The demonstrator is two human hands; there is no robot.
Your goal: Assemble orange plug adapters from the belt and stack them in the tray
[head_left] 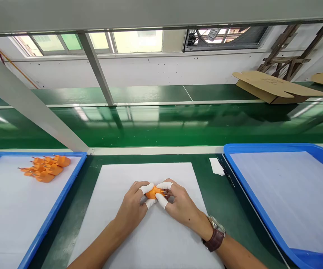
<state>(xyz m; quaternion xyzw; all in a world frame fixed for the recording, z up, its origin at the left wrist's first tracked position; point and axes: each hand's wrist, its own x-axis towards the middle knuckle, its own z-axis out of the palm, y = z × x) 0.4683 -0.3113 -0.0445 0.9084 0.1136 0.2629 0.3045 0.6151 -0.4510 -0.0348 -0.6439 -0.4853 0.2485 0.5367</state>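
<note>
Both hands meet over a white sheet (150, 231) on the green bench. My left hand (132, 207) and my right hand (178, 203) pinch one small orange plastic part (153, 192) between thumbs and fingers wearing white finger cots. Thin metal pins stick out of the part toward my right fingers. A brown watch sits on my right wrist. A pile of several like orange parts (47, 168) lies in the blue tray (53, 216) at the left.
A second blue tray (262, 220) with a white liner stands at the right. A small white scrap (216, 166) lies between it and the sheet. Behind runs a shiny green conveyor (161, 125); folded cardboard (276, 87) rests at the far right. A grey strut (32, 108) slants over the left.
</note>
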